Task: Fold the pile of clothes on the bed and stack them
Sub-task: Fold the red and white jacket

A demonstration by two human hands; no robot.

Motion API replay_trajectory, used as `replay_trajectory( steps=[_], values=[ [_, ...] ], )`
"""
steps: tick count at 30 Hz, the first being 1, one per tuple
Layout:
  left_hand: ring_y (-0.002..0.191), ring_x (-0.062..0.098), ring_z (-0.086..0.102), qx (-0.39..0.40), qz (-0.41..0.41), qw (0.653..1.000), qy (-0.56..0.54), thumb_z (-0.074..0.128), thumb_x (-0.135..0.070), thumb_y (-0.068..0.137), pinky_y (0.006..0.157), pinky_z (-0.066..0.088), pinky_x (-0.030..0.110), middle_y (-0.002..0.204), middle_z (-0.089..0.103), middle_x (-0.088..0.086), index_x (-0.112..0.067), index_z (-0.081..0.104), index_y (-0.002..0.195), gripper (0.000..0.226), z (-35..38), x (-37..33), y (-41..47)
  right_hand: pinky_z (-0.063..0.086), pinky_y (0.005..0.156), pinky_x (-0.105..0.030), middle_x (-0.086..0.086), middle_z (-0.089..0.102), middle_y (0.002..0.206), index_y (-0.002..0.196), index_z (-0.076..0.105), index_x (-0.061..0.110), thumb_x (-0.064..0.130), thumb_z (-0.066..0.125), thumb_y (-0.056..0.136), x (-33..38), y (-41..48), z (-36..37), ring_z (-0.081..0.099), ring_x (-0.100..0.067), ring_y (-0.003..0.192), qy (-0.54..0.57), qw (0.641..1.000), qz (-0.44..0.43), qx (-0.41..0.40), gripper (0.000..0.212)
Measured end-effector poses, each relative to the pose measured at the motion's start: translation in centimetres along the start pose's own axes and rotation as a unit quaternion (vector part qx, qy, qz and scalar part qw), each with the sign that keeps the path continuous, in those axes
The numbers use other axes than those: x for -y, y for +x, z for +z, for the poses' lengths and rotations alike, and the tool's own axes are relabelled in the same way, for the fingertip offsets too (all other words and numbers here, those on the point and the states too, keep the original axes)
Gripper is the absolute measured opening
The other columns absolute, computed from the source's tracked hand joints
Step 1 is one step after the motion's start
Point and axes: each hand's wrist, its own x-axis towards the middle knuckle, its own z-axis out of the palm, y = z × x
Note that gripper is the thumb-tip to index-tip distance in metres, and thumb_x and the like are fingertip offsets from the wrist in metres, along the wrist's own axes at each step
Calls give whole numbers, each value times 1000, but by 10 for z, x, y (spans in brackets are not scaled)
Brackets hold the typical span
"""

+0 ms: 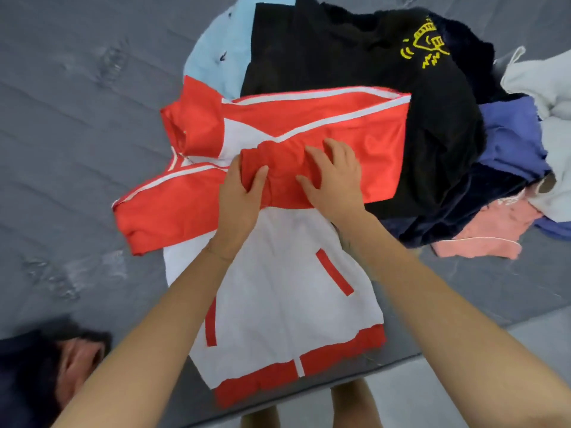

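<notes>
sleeve-folding in hand on the red-and-white jacket [278,288], flat on the bed [77,118] at the edge of the pile [340,57]; left hand [238,196] pinches a sleeve end [272,152], right hand [333,177] presses, fingers spread; next, likely, the hem [262,381] folds up.

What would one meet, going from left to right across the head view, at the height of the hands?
Grey bed → red sleeve of the jacket → left hand → right hand → black garment → purple-blue garment → pale grey garment.
</notes>
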Motion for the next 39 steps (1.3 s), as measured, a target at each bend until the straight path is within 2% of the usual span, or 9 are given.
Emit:
replay_trajectory(
  steps=[3,6,10,15,20,26,30,34,39],
  values=[
    [110,3,58,-55,-17,998,-10,60,-21,98,98,41,13,124,63,-2,-8,56,129,35,-45,34,4,2,119,-50,-11,23,159,149,39,24,40,64,89,28,0,29,10,-35,149,-58,996,-25,57,66],
    [98,-12,57,-107,-51,993,-27,59,-18,98,92,39,6,112,62,-12,-20,56,119,22,-78,69,9,-3,119,-51,-11,16,162,152,32,26,43,63,88,47,3,54,5,-35,150,-102,989,-65,83,73],
    [112,8,57,-168,-134,976,-25,58,-21,98,101,42,19,120,59,-7,-11,55,130,34,-114,125,9,-3,119,-52,-11,18,162,152,32,26,43,65,87,67,6,85,5,-34,150,-139,978,-93,121,75],
    [115,18,58,-198,-209,958,-3,58,-25,97,103,46,34,127,61,2,-12,54,134,40,-151,182,9,-4,119,-52,-9,21,161,152,32,27,42,68,85,80,10,108,6,-33,150,-164,970,-111,143,78],
    [122,23,54,-163,-227,959,37,59,-26,97,100,41,28,135,57,10,-10,50,138,45,-171,205,21,-7,119,-51,-4,12,163,154,24,32,48,64,86,88,16,122,-2,-30,151,-194,961,-68,183,80],
    [143,36,27,-123,-62,946,295,61,-37,91,115,23,51,156,29,17,-19,30,152,71,-178,209,-2,-3,120,-50,-4,15,163,153,24,32,49,62,88,110,-2,134,2,-29,151,-190,964,-72,170,78],
    [144,36,27,-41,34,937,345,54,-43,94,116,20,54,156,31,13,-22,38,149,60,-180,207,-24,5,120,-50,-7,24,160,152,31,28,43,65,87,120,-31,136,13,-32,149,-158,971,-77,159,75],
    [136,37,40,22,105,919,380,57,-39,94,113,30,55,149,44,13,-18,50,140,51,-176,209,-58,24,113,-48,-11,38,151,147,41,20,37,68,85,120,-73,134,32,-34,140,-131,976,-77,156,70],
    [128,37,48,68,78,922,373,46,-38,95,109,36,54,143,48,15,-15,51,138,49,-156,216,-116,31,111,-48,-13,41,150,146,43,17,33,67,86,92,-131,130,36,-35,138,-139,971,-79,179,67]
  ],
)
